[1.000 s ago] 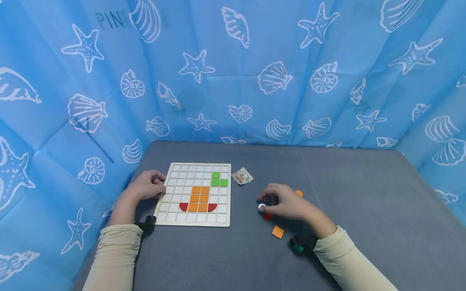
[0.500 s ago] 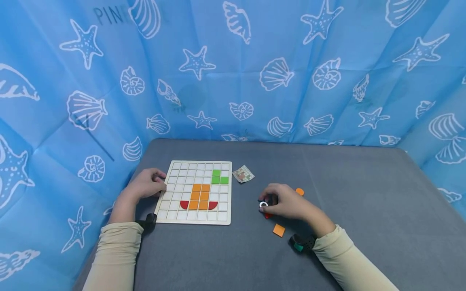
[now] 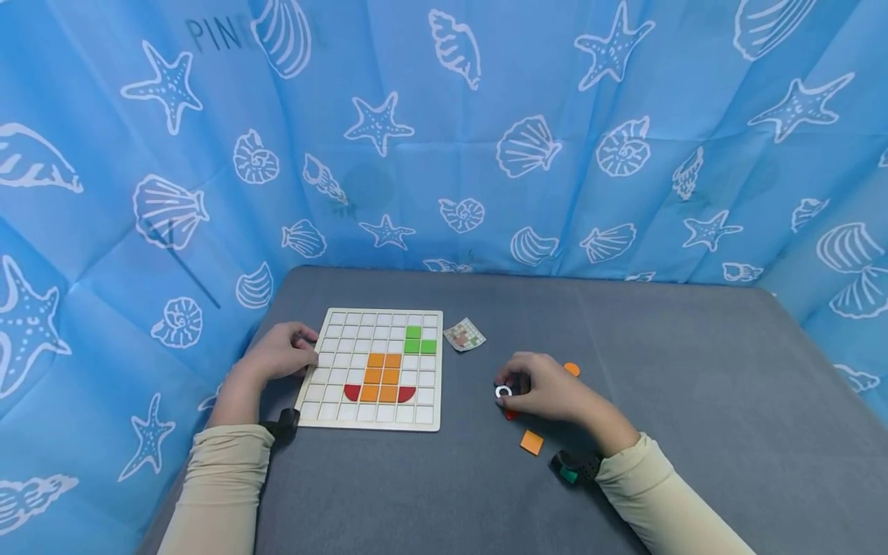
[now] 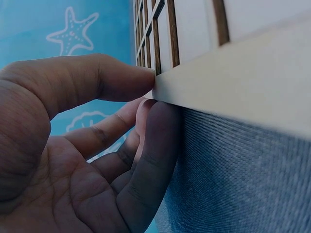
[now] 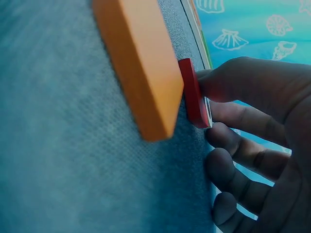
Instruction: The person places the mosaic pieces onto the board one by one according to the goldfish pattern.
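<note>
A square grid board (image 3: 371,424) lies flat on the left, bearing orange, green and red tiles. My left hand (image 3: 280,353) pinches its left edge; in the left wrist view the thumb (image 4: 124,80) touches the rim from above, with fingers below it. To the right, my right hand (image 3: 544,389) pinches a small white ring-shaped piece (image 3: 497,391) between thumb and index finger, close to the table. A red tile (image 5: 193,94) lies by those fingertips, mostly hidden from the head view. Nearer to me is an orange square tile (image 3: 531,442).
A small patterned card (image 3: 464,334) lies just right of the board. Beyond the right hand is an orange round piece (image 3: 572,369). Grey cloth (image 3: 694,370) covers the table, and a blue curtain (image 3: 430,177) hangs behind it.
More of the white ring shows between the right thumb and index finger, and less of the red tile. Both hands stay almost in place; the head view shifts slightly.
</note>
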Available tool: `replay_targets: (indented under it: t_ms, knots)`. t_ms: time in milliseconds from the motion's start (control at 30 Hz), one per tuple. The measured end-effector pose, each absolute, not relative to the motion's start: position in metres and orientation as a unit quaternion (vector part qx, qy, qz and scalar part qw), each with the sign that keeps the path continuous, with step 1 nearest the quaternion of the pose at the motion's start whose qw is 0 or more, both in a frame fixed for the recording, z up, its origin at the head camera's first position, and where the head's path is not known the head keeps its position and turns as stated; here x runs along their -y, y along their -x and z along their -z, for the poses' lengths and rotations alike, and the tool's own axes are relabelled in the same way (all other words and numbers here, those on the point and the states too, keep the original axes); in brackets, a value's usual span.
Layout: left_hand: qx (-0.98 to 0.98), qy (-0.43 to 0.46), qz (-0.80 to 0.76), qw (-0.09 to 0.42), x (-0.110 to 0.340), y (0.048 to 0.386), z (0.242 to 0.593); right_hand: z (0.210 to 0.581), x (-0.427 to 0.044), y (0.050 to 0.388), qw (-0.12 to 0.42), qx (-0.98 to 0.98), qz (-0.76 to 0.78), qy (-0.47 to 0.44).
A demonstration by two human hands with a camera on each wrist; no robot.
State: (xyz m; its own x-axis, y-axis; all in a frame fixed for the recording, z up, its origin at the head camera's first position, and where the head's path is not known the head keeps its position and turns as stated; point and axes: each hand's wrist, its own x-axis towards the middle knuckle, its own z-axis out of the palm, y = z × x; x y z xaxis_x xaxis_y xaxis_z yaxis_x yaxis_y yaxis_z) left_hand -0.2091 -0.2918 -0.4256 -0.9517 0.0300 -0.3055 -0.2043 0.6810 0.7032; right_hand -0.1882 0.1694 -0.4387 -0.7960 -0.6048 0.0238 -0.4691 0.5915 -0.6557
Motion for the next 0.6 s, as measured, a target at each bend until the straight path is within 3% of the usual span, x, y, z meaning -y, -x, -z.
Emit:
replay_targets:
  t_ms: [600]
  knots:
    - [-0.901,0.046,-0.406,0.147,0.2924,0.2075,0.4236,0.4341,-0.1619,0.1875,0.102,-0.873,0.356,0.318]
